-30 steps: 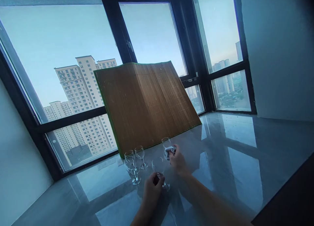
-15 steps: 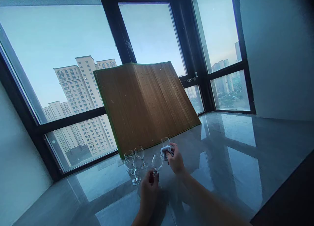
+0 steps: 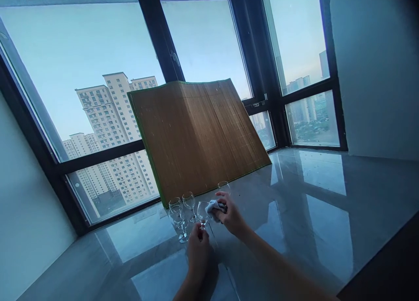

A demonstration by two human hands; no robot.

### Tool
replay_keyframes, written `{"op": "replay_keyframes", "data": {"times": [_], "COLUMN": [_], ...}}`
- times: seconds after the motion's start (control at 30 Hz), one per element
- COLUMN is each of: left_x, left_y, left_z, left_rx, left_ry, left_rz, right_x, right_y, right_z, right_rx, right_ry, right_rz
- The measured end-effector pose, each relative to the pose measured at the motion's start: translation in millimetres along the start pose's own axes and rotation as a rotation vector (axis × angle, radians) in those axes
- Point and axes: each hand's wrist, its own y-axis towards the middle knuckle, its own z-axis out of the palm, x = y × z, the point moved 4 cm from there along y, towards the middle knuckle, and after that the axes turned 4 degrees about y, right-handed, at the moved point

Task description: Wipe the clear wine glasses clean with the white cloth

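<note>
The left hand (image 3: 198, 241) has its grip closed on 1 glass's stem (image 3: 203, 226); the right hand's (image 3: 230, 213) grip pinches a cloth (image 3: 214, 208) beside the bowl (image 3: 202, 211). More glasses (image 3: 189, 200) stand left.

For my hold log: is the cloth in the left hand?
No, the right hand holds the cloth, while the left hand holds a glass.

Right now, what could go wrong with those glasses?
The held glass could slip: the left hand seems to grip it only low, near the stem. It could also knock the grouped glasses close by on its left. The right hand, holding the cloth, might brush the lone glass just beyond it.
</note>
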Motion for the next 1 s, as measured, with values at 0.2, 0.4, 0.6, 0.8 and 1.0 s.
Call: {"op": "replay_keyframes", "data": {"times": [0.2, 0.4, 0.6, 0.8, 1.0], "left_x": [-4, 2, 5, 5, 4], "left_y": [-2, 3, 6, 9, 9], "left_z": [-2.2, -4.3, -2.0, -4.7, -7.4], "left_rx": [-0.078, -0.076, -0.043, -0.058, -0.098], "left_ry": [0.202, 0.476, 0.552, 0.548, 0.591], "left_rz": [0.072, 0.16, 0.286, 0.283, 0.334], "right_x": [6, 0, -8, -10, -22], "right_y": [2, 8, 12, 14, 16], "right_z": [-9, -28, -36, -29, -28], "right_rx": [-0.135, -0.308, -0.39, -0.214, -0.126], "right_ry": [-0.126, -0.227, -0.244, -0.147, -0.132], "right_rz": [-0.133, -0.177, -0.1, 0.027, 0.198]}}
